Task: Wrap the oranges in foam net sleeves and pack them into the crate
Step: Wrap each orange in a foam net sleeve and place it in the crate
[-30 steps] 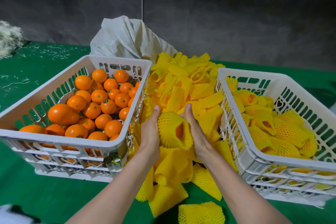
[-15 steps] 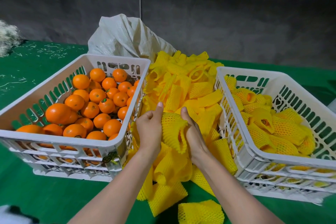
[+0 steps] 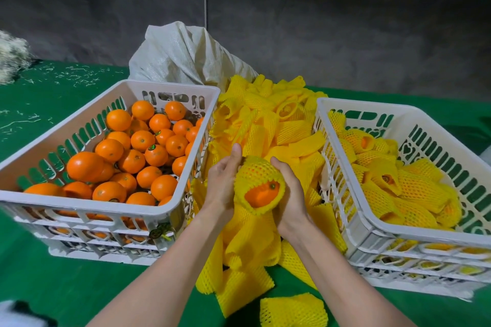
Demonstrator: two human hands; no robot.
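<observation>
Two hands share one fruit: my left hand and right hand cup a single orange from either side, fingers curled round its yellow foam sleeve, above the sleeve pile between the crates. I judge the wrapping nearly done. The sleeve's long axis runs from its far, upper end down toward me; its open mouth faces me, peel showing. Next, I reckon: tug the sleeve over that peel, then carry it rightward into the right crate among the wrapped fruit.

crates flank hands, sleeve pile between
</observation>
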